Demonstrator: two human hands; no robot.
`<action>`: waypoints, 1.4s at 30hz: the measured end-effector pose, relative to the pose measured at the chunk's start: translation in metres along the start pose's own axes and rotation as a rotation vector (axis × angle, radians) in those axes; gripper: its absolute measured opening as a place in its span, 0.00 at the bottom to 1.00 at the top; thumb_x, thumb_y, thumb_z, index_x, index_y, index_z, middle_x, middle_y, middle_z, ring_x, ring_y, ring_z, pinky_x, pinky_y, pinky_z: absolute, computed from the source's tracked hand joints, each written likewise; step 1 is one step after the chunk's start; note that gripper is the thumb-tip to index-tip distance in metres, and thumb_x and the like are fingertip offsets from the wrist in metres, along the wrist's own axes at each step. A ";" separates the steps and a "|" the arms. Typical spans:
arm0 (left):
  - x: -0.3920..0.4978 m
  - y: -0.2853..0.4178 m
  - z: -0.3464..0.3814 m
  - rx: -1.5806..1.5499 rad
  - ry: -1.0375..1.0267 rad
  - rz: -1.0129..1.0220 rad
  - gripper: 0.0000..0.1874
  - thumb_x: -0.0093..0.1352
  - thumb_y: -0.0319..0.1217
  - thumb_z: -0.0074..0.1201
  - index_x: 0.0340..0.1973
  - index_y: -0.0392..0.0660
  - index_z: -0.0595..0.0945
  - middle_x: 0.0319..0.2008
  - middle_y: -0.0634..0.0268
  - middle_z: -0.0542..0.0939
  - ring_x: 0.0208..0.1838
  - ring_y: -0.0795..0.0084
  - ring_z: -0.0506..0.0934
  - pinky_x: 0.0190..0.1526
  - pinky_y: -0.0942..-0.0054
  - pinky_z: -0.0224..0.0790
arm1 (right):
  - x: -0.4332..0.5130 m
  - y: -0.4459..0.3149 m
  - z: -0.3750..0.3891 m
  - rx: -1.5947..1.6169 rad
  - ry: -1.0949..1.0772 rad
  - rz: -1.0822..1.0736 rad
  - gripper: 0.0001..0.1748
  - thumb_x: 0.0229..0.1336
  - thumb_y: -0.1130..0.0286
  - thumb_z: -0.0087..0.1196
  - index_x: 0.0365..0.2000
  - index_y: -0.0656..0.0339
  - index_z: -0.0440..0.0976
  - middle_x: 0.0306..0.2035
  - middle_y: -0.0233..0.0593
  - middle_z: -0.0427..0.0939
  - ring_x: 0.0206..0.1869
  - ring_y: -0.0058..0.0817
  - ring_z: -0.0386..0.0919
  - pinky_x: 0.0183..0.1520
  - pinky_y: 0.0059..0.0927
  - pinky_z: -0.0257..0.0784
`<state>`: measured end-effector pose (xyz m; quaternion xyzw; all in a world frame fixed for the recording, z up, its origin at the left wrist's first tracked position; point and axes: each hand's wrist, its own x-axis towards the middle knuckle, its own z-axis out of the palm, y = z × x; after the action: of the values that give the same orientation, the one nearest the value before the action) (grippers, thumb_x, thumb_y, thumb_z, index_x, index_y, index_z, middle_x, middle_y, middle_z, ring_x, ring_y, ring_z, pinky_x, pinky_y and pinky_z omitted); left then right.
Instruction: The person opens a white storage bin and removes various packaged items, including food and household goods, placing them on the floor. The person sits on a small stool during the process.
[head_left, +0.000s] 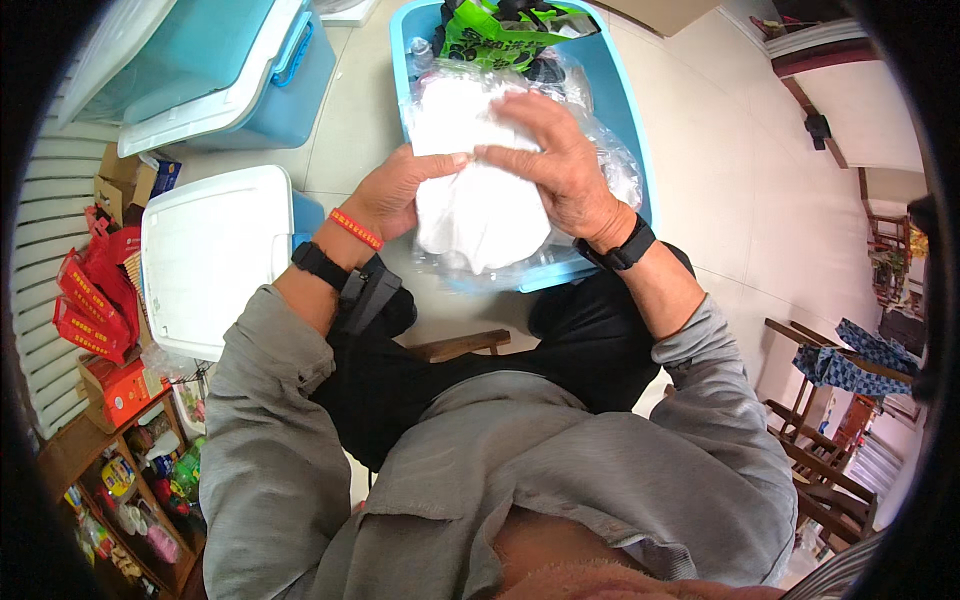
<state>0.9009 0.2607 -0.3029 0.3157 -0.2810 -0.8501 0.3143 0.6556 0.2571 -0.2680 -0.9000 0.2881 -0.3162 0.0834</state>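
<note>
A soft white item in a clear plastic bag (484, 217) is held over the near part of a blue plastic storage tub (643, 150). My left hand (394, 187) grips its left edge, thumb lying on top. My right hand (555, 165) rests across the bag with its fingers spread, the thumb almost meeting the left thumb. What exactly the white item is, I cannot tell. Inside the tub, a green printed bag (491, 34) with black parts lies at the far end, and clear plastic packaging (619, 165) shows to the right of the bag.
To the left stand a blue bin with a raised lid (300, 97) and another bin with a white lid (217, 255). Red bags (97, 292) and a wooden shelf unit (142, 517) line the left side. Wooden chairs (817, 465) stand at the right. A small wooden stool (457, 346) shows between my legs.
</note>
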 end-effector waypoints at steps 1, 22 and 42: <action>0.001 -0.001 -0.001 -0.037 -0.017 0.038 0.29 0.75 0.31 0.57 0.69 0.35 0.67 0.61 0.54 0.77 0.63 0.61 0.78 0.63 0.61 0.74 | 0.000 -0.003 0.003 0.070 0.090 0.106 0.31 0.57 0.81 0.59 0.61 0.47 0.77 0.63 0.45 0.75 0.69 0.44 0.70 0.73 0.47 0.62; 0.002 0.019 -0.017 -0.161 0.208 0.230 0.27 0.80 0.43 0.51 0.65 0.35 0.73 0.61 0.55 0.80 0.62 0.63 0.78 0.66 0.63 0.71 | -0.010 0.019 -0.004 1.472 0.038 0.917 0.21 0.69 0.58 0.61 0.52 0.62 0.79 0.45 0.32 0.84 0.46 0.19 0.80 0.53 0.26 0.77; -0.013 0.013 -0.022 0.111 0.334 0.173 0.27 0.80 0.42 0.51 0.66 0.36 0.72 0.61 0.55 0.80 0.60 0.64 0.80 0.62 0.64 0.74 | -0.016 0.007 0.030 1.275 -0.112 1.121 0.18 0.70 0.61 0.56 0.46 0.69 0.81 0.36 0.45 0.84 0.40 0.29 0.81 0.45 0.38 0.77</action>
<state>0.9287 0.2560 -0.3037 0.4439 -0.2976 -0.7388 0.4106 0.6608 0.2596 -0.3021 -0.4195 0.4533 -0.2849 0.7330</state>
